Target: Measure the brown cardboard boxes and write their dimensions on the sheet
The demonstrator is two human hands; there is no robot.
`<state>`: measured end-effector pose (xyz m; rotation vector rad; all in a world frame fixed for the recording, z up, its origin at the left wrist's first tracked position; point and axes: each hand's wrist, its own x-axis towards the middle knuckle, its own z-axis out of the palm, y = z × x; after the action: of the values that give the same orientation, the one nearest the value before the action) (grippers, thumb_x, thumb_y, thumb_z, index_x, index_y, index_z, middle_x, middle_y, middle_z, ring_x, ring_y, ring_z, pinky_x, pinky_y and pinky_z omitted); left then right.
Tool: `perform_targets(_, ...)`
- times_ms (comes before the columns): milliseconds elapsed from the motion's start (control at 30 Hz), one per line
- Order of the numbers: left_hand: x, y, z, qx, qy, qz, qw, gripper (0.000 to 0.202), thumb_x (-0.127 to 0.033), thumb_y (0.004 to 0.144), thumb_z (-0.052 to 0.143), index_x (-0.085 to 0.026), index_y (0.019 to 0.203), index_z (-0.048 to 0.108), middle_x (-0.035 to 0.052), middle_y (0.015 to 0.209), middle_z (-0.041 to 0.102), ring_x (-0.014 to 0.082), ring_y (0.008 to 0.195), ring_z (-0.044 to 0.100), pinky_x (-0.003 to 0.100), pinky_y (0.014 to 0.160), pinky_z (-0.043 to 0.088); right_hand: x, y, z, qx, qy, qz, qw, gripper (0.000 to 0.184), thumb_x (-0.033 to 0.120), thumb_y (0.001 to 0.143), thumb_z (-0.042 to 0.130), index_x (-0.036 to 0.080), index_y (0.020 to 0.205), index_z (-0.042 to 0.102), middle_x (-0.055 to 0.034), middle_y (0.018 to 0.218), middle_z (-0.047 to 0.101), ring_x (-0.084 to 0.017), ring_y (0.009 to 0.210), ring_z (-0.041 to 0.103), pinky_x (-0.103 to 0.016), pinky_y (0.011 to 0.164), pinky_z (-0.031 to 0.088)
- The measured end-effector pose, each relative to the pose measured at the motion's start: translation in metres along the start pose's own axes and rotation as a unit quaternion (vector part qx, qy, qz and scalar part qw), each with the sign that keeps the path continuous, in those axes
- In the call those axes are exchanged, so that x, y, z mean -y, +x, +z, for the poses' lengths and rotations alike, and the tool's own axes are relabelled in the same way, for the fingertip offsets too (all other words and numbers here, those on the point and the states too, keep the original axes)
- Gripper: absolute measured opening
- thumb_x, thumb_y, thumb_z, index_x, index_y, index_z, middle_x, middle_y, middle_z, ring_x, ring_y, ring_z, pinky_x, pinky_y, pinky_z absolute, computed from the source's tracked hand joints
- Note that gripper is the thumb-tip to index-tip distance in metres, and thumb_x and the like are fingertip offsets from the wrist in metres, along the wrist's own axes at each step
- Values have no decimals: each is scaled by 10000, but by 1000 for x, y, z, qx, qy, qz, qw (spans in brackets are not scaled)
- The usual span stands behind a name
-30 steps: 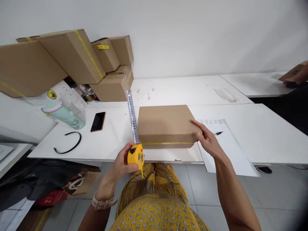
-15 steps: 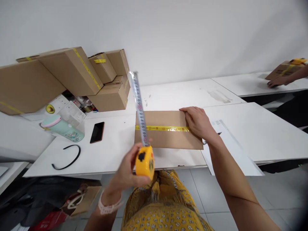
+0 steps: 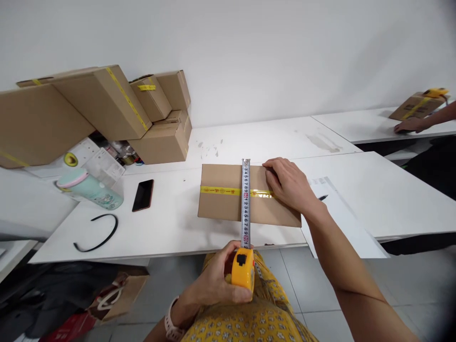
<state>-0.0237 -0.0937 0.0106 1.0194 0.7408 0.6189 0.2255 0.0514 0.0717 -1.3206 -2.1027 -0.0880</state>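
Note:
My left hand [image 3: 224,275] is closed round a yellow tape measure [image 3: 242,270] in front of the table edge. Its metal blade [image 3: 245,204] runs out across the short side of a cardboard box [image 3: 221,209], with the hooked end at the box's far edge. Yellow printed tape [image 3: 213,190] crosses the box lengthwise. My right hand [image 3: 287,183] grips the box's right part, fingers over the far edge and thumb on top. White paper sheets [image 3: 342,218] lie to the right, with a dark pen [image 3: 323,197] on them beside my right wrist.
Cardboard boxes [image 3: 160,145] are stacked at the back left. A mint tumbler [image 3: 90,190], a phone [image 3: 143,195] and a black curved band [image 3: 116,227] occupy the left side. Far right, another person's hand [image 3: 409,125] is by a box [image 3: 415,105] with a yellow tape measure [image 3: 436,92] on top.
My left hand has moved right and toward me. The blade, raised and slanted before, now lies across the box. My right hand stays on the box.

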Motion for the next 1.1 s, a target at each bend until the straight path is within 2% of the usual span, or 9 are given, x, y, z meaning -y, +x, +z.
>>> perform_targets(100,2,-1,-1,4,0,-5,1000,784,-314,574,916,-217,1263,556,0,983,556,131,810,509,214,680,419,2,4,1,4,-19,19,1000,226,341,1015,372,221,1019,563,-97,1000,660,-254,914,584,-403,781,431)
perform_targets(167,3,-2,0,5,4,-11,1000,772,-312,567,916,-219,1244,557,-6,969,554,131,801,509,215,672,415,4,7,2,10,-38,16,999,263,366,1019,368,217,1052,582,-103,991,657,-261,898,572,-398,743,417)
perform_targets(233,3,-3,0,7,7,-14,1000,755,-323,564,913,-221,1226,563,-7,971,555,134,806,509,218,677,417,6,10,1,21,-60,0,998,334,351,1029,329,219,1203,582,-115,1017,650,-272,916,560,-394,719,405)
perform_targets(300,3,-4,1,9,5,-14,1000,742,-335,564,909,-223,1214,570,-4,991,562,138,824,511,222,691,423,8,11,1,37,-78,-19,996,422,314,1035,287,243,1380,518,-122,1040,634,-280,935,546,-389,704,397)
perform_targets(400,3,-6,2,10,1,-15,1000,734,-339,567,903,-226,1212,572,0,1026,567,144,851,518,227,708,429,7,11,2,54,-95,-37,993,494,263,1030,264,311,1481,461,-124,1075,602,-278,933,523,-384,690,385)
perform_targets(633,5,-8,1,5,17,-23,1000,704,-328,576,885,-226,1201,576,4,1050,569,148,864,529,229,725,437,2,11,8,49,-93,-45,993,517,208,1003,304,372,1424,556,-121,1096,572,-274,929,493,-395,703,378)
perform_targets(833,14,-5,-2,-3,14,-24,1000,715,-330,580,890,-224,1208,565,-6,1011,554,136,824,512,229,705,425,2,12,9,47,-98,-42,993,510,219,1013,294,374,1409,576,-118,1087,570,-269,925,486,-392,701,362)
perform_targets(967,12,-5,-1,-4,28,-26,999,722,-326,593,877,-232,1235,560,-13,993,545,131,803,501,221,674,414,3,11,10,39,-97,-41,994,507,220,1011,299,370,1401,584,-122,1075,571,-270,912,478,-392,693,360)
perform_targets(1100,10,-3,-1,-6,49,-30,998,729,-299,591,874,-239,1248,563,-8,1021,551,138,829,508,229,703,436,2,11,12,34,-94,-39,994,493,243,1018,296,376,1390,591,-119,1065,570,-269,905,477,-392,695,359)
